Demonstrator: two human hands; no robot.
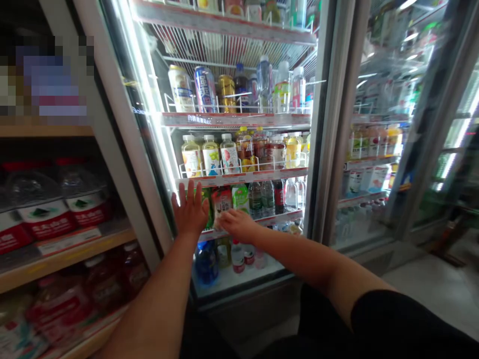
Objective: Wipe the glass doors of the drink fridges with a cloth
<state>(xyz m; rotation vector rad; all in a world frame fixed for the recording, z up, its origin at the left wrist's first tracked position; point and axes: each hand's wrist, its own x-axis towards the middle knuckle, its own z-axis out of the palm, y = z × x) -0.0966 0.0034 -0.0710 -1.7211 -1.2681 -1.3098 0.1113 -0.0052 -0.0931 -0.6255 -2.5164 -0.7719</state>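
I face an open drinks cooler with several lit wire shelves [239,119] of bottles and cans. My left hand [190,209] is raised with fingers spread, its palm toward the green bottles at the left end of the third shelf. My right hand [236,223] reaches to the same shelf, its fingers curled over the base of an orange-labelled bottle [221,200]; how firmly it grips is unclear. A green-labelled bottle [240,197] stands just right of it.
The cooler's glass door [123,124] is swung open on the left. A wooden shelf unit [56,249] with large water jugs and red packs stands beyond it. More closed cooler doors [377,124] run to the right. Bottles [232,257] stand on the bottom shelf.
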